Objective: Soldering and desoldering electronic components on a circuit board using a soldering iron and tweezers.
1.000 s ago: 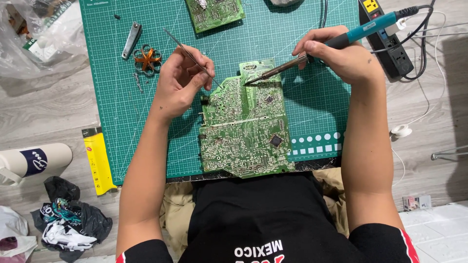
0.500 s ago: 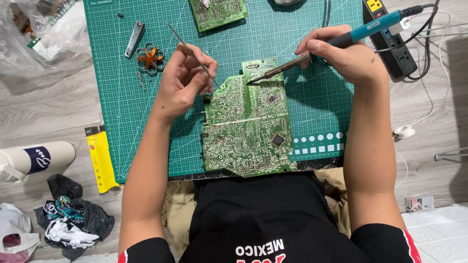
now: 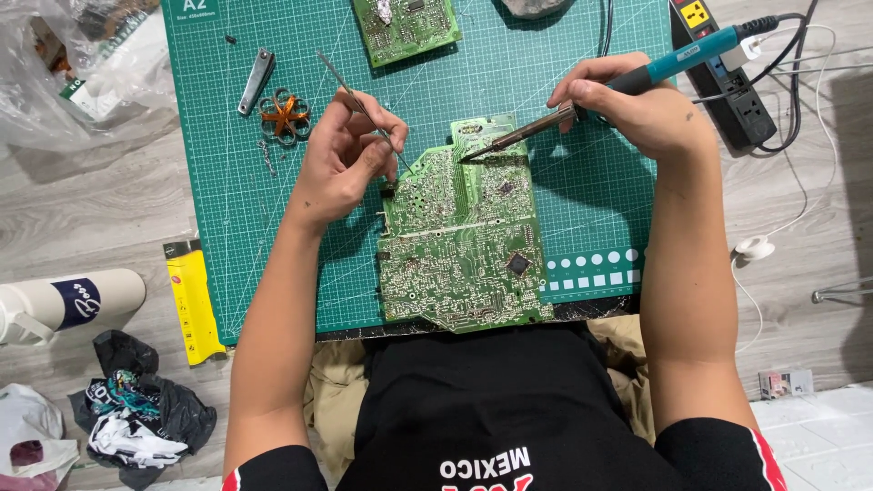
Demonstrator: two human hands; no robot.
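The right hand (image 3: pixel 641 109) clasps a teal-handled soldering iron (image 3: pixel 627 84) (tip on the green circuit board (image 3: pixel 459 245)); the left hand (image 3: pixel 341 159) pinches thin metal tweezers (image 3: pixel 364 109) just beside it.

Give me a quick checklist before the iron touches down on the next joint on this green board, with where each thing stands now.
1. Soldering iron gripped in right hand: ok.
2. Iron tip over the circuit board, upper edge: ok; contact cannot tell.
3. Thin metal tweezers pinched in left hand, tip at the board: ok.
4. Board lies flat on the green cutting mat: ok.
5. Iron's cord reaches the power strip: cannot tell if it is plugged in there.
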